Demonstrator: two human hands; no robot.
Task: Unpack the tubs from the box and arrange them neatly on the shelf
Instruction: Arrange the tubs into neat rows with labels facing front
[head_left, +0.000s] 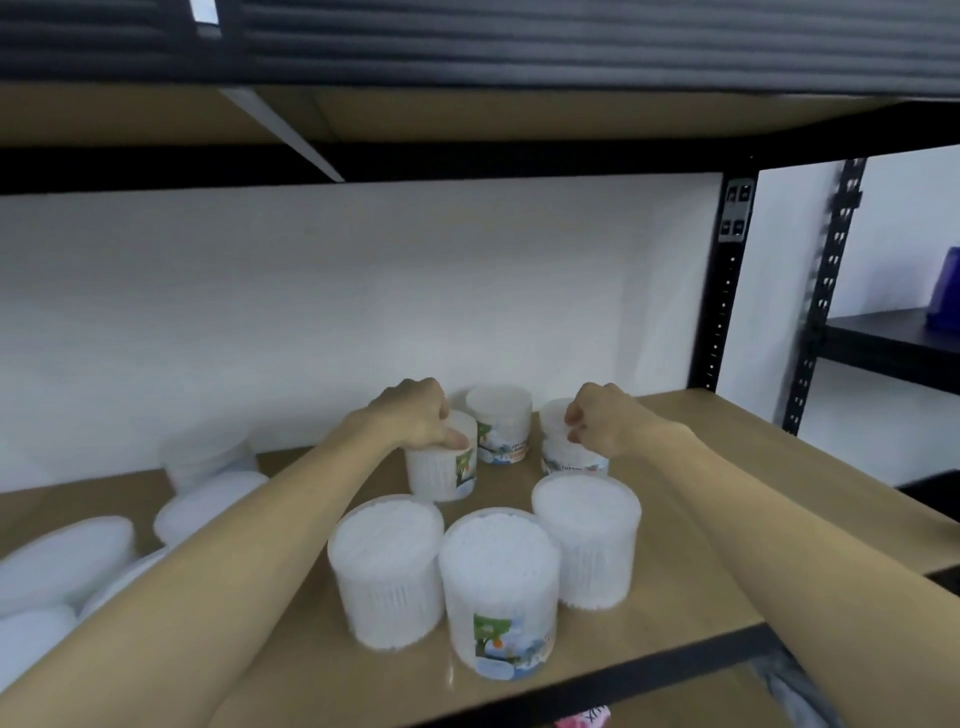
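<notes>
Several clear tubs of white cotton buds stand upright on the wooden shelf (701, 525). My left hand (415, 421) grips the lid of a back-left tub (441, 478). My right hand (605, 421) holds the top of a back-right tub (574, 457). Between them at the back stands another tub (501, 423). Closer to me are a left tub (387, 569), a middle tub with its coloured label facing me (501, 592) and a right tub (587, 538). The box is out of view.
White round tubs or lids (67, 561) lie blurred on the shelf's left side. A black upright post (719, 291) stands at the shelf's back right. The upper shelf (467, 161) hangs low overhead. A blue object (945, 291) sits on a neighbouring black shelf.
</notes>
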